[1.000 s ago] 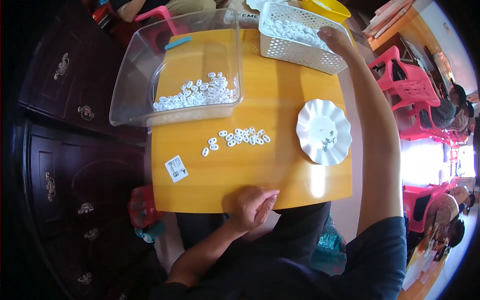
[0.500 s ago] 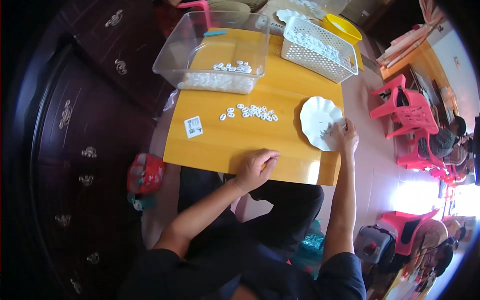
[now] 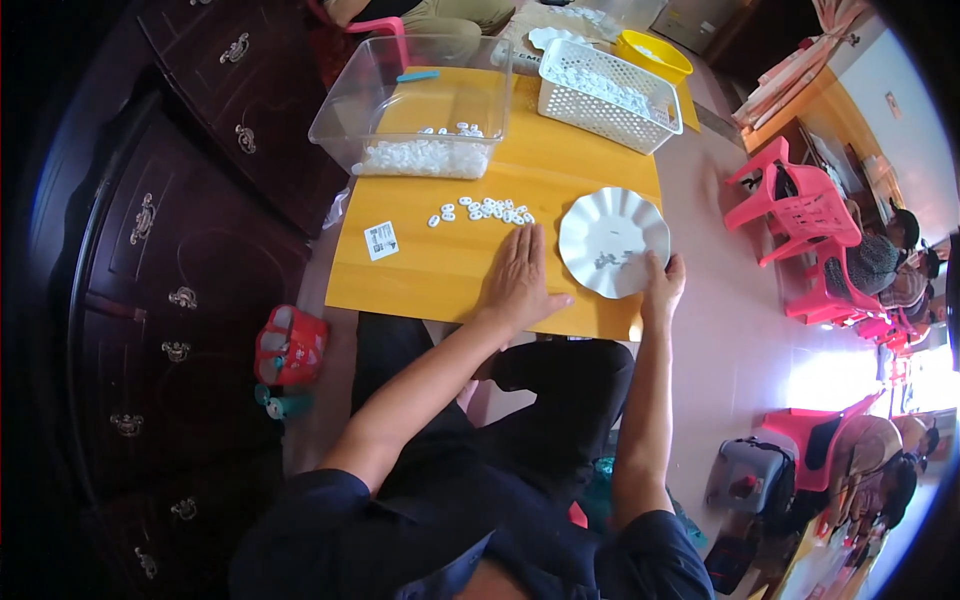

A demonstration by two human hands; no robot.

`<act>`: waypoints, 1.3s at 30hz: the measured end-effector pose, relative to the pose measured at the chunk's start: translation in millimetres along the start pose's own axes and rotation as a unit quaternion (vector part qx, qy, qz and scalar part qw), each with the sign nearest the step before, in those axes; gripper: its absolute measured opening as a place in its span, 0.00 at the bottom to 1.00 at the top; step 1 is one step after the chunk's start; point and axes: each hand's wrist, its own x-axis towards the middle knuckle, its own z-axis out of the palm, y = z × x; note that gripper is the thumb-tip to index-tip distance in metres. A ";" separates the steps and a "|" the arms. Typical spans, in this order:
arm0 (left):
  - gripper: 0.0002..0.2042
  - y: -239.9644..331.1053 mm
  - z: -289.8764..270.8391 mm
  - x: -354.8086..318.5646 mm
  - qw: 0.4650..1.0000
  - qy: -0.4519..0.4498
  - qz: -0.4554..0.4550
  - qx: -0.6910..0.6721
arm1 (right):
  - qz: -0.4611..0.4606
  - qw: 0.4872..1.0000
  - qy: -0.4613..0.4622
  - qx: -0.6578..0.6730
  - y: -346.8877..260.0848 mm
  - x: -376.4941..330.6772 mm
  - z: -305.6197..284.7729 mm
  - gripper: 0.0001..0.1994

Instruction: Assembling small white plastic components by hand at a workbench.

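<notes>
My left hand [image 3: 517, 278] lies flat, palm down, on the yellow wooden table [image 3: 440, 270], fingers pointing at a row of small white pieces [image 3: 482, 211] just beyond the fingertips. My right hand [image 3: 662, 285] grips the near right rim of a white scalloped plate [image 3: 610, 240] that holds a few small bits. A small white printed label [image 3: 381, 240] lies on the table to the left of my left hand.
A clear plastic tub [image 3: 420, 105] with several white pieces stands at the back left, a white lattice basket [image 3: 607, 95] and a yellow bowl [image 3: 652, 55] at the back right. Dark wooden cabinets [image 3: 160, 250] line the left. Pink plastic chairs [image 3: 800, 215] and seated people are to the right.
My left hand has moved forward from the table's near edge and flattened out below the white pieces. My right hand came back from the basket to the plate's rim.
</notes>
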 end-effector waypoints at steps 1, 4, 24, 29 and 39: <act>0.58 3.5 0.8 4.4 1.000 -0.001 0.003 -0.003 | -0.024 0.999 0.021 -0.025 4.5 -5.4 2.7 0.12; 0.59 9.3 3.4 12.5 0.999 -0.033 -0.022 -0.021 | -0.020 0.995 0.070 -0.068 -8.9 -27.8 22.4 0.12; 0.56 4.2 21.5 15.3 1.000 0.006 -0.021 -0.003 | -0.248 0.945 0.127 -0.169 -65.4 -68.4 67.0 0.09; 0.53 2.8 23.0 14.3 1.000 0.020 -0.015 0.015 | -0.281 0.938 0.108 -0.174 -75.1 -74.2 73.6 0.08; 0.45 1.7 28.3 14.3 0.998 0.058 -0.008 -0.011 | -0.280 0.931 0.149 -0.178 -80.8 -62.5 65.2 0.08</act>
